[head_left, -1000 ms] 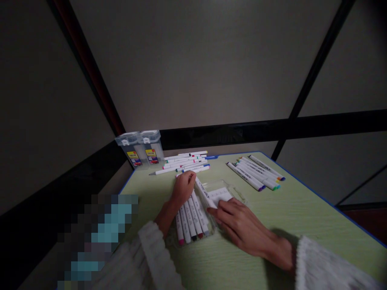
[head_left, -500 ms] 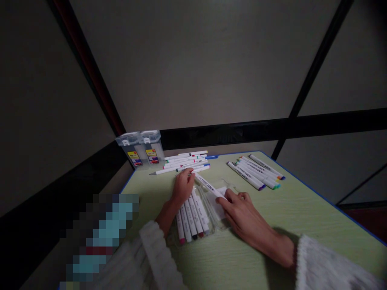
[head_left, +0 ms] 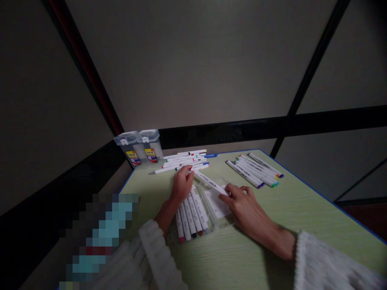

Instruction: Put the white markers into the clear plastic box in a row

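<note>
One white marker (head_left: 208,182) is held at both ends: my left hand (head_left: 182,186) pinches its far tip and my right hand (head_left: 246,209) grips its near end. It slants above a clear plastic case (head_left: 222,219) lying flat on the green table (head_left: 272,245). Several white markers (head_left: 191,215) with coloured caps lie side by side in the case, under and beside my left hand. A white label (head_left: 216,201) shows inside the case near my right fingers.
A loose heap of white markers (head_left: 184,160) lies at the far middle, another row of markers (head_left: 255,171) at the far right. Two clear upright boxes (head_left: 139,147) with yellow labels stand at the far left corner. The blue table edge (head_left: 332,203) runs along the right.
My right hand has moved away from me and rightwards, swinging the near end of the held marker outwards. My left hand stayed at the far tip.
</note>
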`<state>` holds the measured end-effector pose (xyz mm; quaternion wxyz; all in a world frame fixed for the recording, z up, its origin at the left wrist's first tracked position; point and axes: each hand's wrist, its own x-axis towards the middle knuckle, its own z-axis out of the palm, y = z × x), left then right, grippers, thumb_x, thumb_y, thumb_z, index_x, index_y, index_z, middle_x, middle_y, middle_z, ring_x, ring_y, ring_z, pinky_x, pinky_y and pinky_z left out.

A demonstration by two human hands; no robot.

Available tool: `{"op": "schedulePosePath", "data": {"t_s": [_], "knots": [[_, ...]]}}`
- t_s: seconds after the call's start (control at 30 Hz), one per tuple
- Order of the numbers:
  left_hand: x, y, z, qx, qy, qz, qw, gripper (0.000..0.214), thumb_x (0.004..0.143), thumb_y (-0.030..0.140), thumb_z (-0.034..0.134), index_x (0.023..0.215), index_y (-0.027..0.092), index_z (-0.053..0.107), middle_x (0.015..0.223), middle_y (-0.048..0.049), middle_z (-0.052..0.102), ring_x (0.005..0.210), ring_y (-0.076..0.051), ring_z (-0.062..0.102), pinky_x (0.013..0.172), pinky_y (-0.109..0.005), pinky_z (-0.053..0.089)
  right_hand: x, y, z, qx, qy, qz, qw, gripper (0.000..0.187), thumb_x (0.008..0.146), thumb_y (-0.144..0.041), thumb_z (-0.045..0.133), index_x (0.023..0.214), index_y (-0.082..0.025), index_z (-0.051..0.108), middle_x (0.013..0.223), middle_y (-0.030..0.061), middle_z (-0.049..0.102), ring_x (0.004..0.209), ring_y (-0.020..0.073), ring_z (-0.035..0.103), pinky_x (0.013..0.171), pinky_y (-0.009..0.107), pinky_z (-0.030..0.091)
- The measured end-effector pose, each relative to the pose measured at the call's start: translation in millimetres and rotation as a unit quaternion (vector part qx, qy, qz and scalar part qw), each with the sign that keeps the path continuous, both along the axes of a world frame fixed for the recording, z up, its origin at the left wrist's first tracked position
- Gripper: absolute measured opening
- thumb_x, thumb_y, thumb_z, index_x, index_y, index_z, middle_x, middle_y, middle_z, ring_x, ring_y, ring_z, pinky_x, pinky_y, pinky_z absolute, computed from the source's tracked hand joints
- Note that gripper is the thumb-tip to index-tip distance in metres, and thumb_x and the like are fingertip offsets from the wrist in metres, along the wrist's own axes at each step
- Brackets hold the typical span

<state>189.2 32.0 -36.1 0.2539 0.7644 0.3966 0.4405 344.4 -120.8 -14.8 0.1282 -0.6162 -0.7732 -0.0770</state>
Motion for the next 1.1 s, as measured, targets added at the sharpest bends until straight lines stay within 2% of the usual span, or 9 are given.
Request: {"op": "schedulePosePath", "data": {"t_s": [0.17, 0.33, 0.5, 0.77, 1.1], "knots": [[0.1, -4.8, 5.5, 0.013, -0.014, 0.008, 1.0, 0.022, 0.077, 0.024, 0.046, 0.095, 0.014, 0.055, 0.078, -0.0042, 0.06, 0.067, -0.013, 0.058, 0.062, -0.023, 0.046, 4.4, 1.0, 0.2, 0.011, -0.006, -0.011, 1.0, 0.029, 0.074, -0.002, 0.041, 0.09, -0.017, 0.061, 0.09, 0.0087, 0.049, 0.082, 0.0207, 0.045, 0.074, 0.033, 0.028], [0.0, -9.5, 10.1, 0.041, -0.014, 0.002, 0.999, 0.02, 0.077, 0.022, 0.046, 0.093, 0.015, 0.056, 0.075, -0.0026, 0.059, 0.065, -0.011, 0.056, 0.061, -0.022, 0.045, 9.0, 1.4, 2.6, 0.003, -0.01, -0.023, 1.0, 0.037, 0.07, 0.0, 0.042, 0.097, -0.016, 0.061, 0.098, 0.0103, 0.051, 0.085, 0.0209, 0.046, 0.075, 0.032, 0.031], [0.8, -12.6, 12.2, 0.047, -0.01, -0.001, 0.999, 0.019, 0.076, 0.02, 0.047, 0.093, 0.015, 0.056, 0.076, -0.0025, 0.058, 0.062, -0.01, 0.054, 0.054, -0.019, 0.043, 11.6, 2.4, 4.3, -0.002, -0.025, -0.037, 0.999, 0.04, 0.069, 0.0, 0.041, 0.099, -0.017, 0.061, 0.102, 0.0097, 0.052, 0.085, 0.0204, 0.049, 0.075, 0.032, 0.033], [2.1, -12.3, 11.9, 0.055, 0.001, -0.005, 0.998, 0.02, 0.074, 0.017, 0.048, 0.092, 0.014, 0.056, 0.081, -0.0033, 0.059, 0.061, -0.009, 0.053, 0.052, -0.018, 0.043, 18.3, 5.9, -1.2, 0.011, -0.007, -0.04, 0.999, 0.046, 0.066, 0.002, 0.04, 0.1, -0.018, 0.062, 0.096, 0.0084, 0.055, 0.08, 0.0187, 0.053, 0.072, 0.03, 0.04], [1.7, -7.8, 5.9, 0.066, 0.031, -0.023, 0.997, 0.025, 0.073, 0.013, 0.047, 0.097, 0.015, 0.054, 0.086, -0.0039, 0.061, 0.064, -0.01, 0.055, 0.059, -0.021, 0.045, 27.2, 8.4, -1.0, 0.037, 0.004, -0.06, 0.998, 0.049, 0.065, 0.004, 0.035, 0.1, -0.018, 0.062, 0.11, 0.0079, 0.055, 0.087, 0.0195, 0.058, 0.077, 0.029, 0.046]]}}
